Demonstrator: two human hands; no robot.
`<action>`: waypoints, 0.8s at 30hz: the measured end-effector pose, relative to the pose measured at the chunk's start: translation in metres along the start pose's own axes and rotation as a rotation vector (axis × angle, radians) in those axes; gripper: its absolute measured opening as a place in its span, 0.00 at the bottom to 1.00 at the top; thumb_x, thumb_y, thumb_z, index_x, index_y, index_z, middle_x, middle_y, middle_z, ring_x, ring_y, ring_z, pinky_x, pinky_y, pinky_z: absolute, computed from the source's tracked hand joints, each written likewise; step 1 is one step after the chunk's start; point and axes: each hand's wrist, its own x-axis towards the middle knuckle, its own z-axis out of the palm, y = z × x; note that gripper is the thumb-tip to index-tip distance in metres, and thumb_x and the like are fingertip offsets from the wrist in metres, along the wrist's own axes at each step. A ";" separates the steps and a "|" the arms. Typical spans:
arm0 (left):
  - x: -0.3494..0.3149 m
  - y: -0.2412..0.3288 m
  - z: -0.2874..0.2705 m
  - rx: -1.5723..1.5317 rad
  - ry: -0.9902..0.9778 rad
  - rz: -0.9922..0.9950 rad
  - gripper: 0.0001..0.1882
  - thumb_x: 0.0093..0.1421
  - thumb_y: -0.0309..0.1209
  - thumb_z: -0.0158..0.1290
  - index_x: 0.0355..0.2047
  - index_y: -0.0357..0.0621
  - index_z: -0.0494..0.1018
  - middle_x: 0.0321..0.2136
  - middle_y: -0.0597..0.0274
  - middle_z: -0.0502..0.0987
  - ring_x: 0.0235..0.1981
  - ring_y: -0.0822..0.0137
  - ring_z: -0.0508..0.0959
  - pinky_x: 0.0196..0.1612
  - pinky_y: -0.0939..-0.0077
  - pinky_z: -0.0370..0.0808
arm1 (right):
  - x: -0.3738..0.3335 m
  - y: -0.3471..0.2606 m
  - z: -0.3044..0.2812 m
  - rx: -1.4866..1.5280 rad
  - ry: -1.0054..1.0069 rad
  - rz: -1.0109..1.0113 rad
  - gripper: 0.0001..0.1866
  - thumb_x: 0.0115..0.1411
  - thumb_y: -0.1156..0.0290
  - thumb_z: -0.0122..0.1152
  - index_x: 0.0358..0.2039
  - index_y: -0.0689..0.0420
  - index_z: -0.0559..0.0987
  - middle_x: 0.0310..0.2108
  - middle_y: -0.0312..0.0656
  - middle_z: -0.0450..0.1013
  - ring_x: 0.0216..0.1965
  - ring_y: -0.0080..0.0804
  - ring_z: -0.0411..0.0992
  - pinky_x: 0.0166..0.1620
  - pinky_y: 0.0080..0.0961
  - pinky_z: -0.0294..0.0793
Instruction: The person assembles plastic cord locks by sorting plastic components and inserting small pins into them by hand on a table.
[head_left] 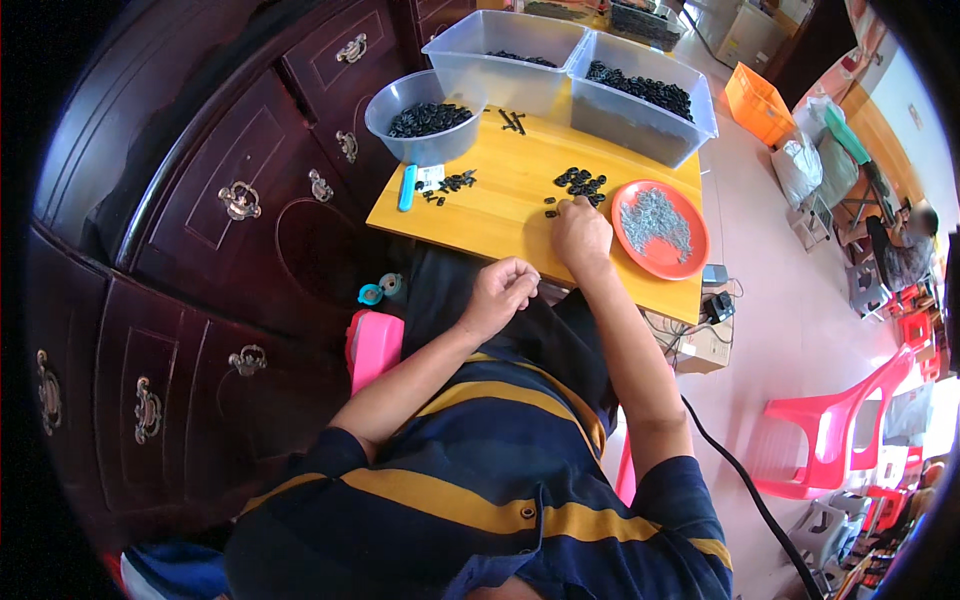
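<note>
At the right part of the yellow desk (490, 215), the right hand (583, 240) is held with fingers bent down at the near side of a loose pile of small black parts (582, 183), the fingertips being hidden so that any grip cannot be told, while the left hand (500, 297) is held half curled just off the near edge, its contents not shown. Small silvery metal pieces (655, 218) are held in an orange-red plate (657, 257) to the right; more black parts are contained in a round clear tub (425, 150) at the far left.
</note>
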 end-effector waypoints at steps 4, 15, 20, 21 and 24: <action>-0.002 -0.001 0.001 -0.015 -0.012 -0.010 0.06 0.68 0.28 0.53 0.34 0.39 0.75 0.24 0.68 0.75 0.22 0.80 0.72 0.27 0.85 0.71 | 0.000 0.004 0.000 0.031 0.019 -0.012 0.10 0.60 0.65 0.59 0.35 0.56 0.83 0.39 0.50 0.78 0.39 0.51 0.80 0.42 0.45 0.81; 0.002 -0.003 0.001 -0.003 0.006 -0.008 0.07 0.68 0.29 0.53 0.33 0.40 0.74 0.24 0.68 0.75 0.21 0.80 0.72 0.26 0.84 0.70 | 0.013 0.018 0.002 0.059 0.020 0.027 0.09 0.59 0.65 0.61 0.34 0.57 0.82 0.36 0.53 0.79 0.38 0.51 0.80 0.42 0.45 0.80; 0.002 0.000 0.002 -0.017 -0.012 -0.017 0.07 0.68 0.28 0.52 0.34 0.40 0.75 0.25 0.68 0.75 0.22 0.80 0.72 0.27 0.84 0.70 | 0.016 0.024 0.008 0.066 0.043 0.009 0.09 0.59 0.66 0.61 0.34 0.57 0.82 0.35 0.52 0.79 0.38 0.50 0.80 0.42 0.44 0.80; -0.001 -0.001 0.002 -0.017 -0.002 -0.032 0.07 0.68 0.28 0.52 0.33 0.40 0.75 0.25 0.68 0.75 0.22 0.80 0.72 0.27 0.84 0.70 | 0.015 0.022 0.008 0.066 0.026 -0.011 0.09 0.59 0.65 0.60 0.33 0.57 0.82 0.35 0.52 0.79 0.38 0.50 0.80 0.42 0.44 0.80; -0.002 0.001 0.004 -0.029 -0.010 -0.026 0.06 0.68 0.28 0.52 0.33 0.40 0.75 0.24 0.68 0.75 0.22 0.80 0.71 0.27 0.84 0.70 | 0.023 0.026 0.013 0.062 0.029 0.008 0.10 0.61 0.63 0.58 0.33 0.57 0.80 0.36 0.53 0.79 0.37 0.51 0.80 0.42 0.45 0.80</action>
